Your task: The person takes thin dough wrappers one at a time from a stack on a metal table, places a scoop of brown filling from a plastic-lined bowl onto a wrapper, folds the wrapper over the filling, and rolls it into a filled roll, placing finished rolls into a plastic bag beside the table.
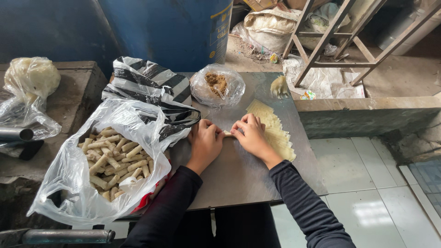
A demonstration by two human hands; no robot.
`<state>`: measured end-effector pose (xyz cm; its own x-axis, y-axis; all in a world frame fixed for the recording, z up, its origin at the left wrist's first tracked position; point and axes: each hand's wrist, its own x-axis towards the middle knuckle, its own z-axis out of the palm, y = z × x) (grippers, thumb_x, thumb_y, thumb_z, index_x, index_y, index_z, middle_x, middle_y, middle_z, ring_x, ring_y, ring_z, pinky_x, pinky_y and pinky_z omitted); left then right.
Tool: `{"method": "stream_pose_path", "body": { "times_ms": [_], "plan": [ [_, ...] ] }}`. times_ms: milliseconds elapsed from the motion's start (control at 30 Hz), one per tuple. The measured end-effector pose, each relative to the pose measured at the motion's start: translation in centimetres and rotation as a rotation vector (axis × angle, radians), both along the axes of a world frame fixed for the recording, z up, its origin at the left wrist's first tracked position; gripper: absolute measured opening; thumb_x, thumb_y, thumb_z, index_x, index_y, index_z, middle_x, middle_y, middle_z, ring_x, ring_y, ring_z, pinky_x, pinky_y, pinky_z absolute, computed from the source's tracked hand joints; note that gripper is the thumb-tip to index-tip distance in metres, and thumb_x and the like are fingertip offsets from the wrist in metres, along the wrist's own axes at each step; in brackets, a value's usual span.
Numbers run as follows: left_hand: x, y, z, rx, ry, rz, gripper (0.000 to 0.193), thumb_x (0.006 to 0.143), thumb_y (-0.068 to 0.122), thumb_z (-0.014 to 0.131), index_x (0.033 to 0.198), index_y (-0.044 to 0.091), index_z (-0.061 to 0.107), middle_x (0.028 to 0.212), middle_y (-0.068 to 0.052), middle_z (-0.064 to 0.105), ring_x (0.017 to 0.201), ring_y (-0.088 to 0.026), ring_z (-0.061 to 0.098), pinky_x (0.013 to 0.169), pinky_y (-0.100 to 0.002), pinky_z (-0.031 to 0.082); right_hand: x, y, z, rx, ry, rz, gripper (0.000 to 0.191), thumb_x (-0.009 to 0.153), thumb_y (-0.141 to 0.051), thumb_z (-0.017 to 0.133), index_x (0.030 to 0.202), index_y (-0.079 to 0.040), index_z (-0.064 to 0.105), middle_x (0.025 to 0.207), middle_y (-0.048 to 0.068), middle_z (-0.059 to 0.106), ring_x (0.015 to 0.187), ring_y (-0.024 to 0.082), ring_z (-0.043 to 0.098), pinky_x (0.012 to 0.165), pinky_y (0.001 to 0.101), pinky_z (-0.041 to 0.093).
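Roll point(227, 133) of pale wrapper lies mid-frame on the metal tabletop point(239, 179), long axis left-right, pinched between left hand point(204, 142) and right hand point(250, 135); wrapper stack point(275, 131) touches the right hand.

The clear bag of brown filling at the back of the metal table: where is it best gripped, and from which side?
Grip the clear bag of brown filling by its gathered, crumpled top, coming from above. The plastic is loose and slumps around the filling, so side grips would likely squash it.
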<state>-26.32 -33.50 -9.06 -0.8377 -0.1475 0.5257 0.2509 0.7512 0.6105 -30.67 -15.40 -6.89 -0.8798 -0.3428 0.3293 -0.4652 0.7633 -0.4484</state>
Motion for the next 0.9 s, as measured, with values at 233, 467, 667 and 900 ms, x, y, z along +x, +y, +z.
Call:
{"method": "stream_pose_path", "body": {
  "times_ms": [233, 467, 667, 900],
  "plan": [
    [-2.5, 1.1, -0.6, -0.015, -0.051, 0.133, 0.030, 0.079, 0.026, 0.077, 0.102, 0.012, 0.062, 0.117, -0.013, 0.055, 0.116, -0.036, 0.048, 0.091, -0.057, 0.033, -1.6, -1.2, -0.9, 0.028, 0.056, -0.124, 0.019, 0.086, -0.030, 0.073, 0.099, -0.018, 0.064, 0.116, 0.008, 0.048, 0.115, 0.032, 0.045, 0.092, 0.0507, 0.033],
    [-4.8, 0.6, 0.9, -0.015, -0.050, 0.016, 0.018, 0.092, 0.032, 0.075, 0.095, 0.015, 0.069, 0.102, -0.007, 0.065, 0.098, -0.031, 0.062, 0.082, -0.047, 0.047, -3.1, -0.5, 0.8, -0.090, 0.181, -0.236, 0.021, 0.095, -0.034, 0.073, 0.100, -0.016, 0.063, 0.111, 0.008, 0.052, 0.112, 0.033, 0.048, 0.091, 0.0528, 0.035],
    [-2.7, -0.7, 2.7, -0.110, 0.010, -0.141, 0.019, 0.080, 0.030, 0.079, 0.083, 0.013, 0.072, 0.088, -0.005, 0.069, 0.087, -0.027, 0.068, 0.073, -0.043, 0.051, 2.3, 4.7, 4.5, -0.314, 0.490, -0.199, 0.008, 0.097, -0.011, 0.071, 0.100, -0.011, 0.063, 0.108, 0.008, 0.056, 0.112, 0.029, 0.051, 0.099, 0.0417, 0.040],
    [4.7, 1.1, 9.2, -0.022, 0.249, -0.046, 0.010, 0.089, 0.017, 0.077, 0.096, 0.013, 0.071, 0.100, -0.004, 0.068, 0.093, -0.027, 0.066, 0.079, -0.042, 0.044, 10.7, 8.2, 6.4, -0.199, 0.220, -0.102, 0.011, 0.085, -0.012, 0.076, 0.094, -0.007, 0.072, 0.100, 0.007, 0.061, 0.096, 0.028, 0.057, 0.086, 0.0398, 0.047]
  ]
}}
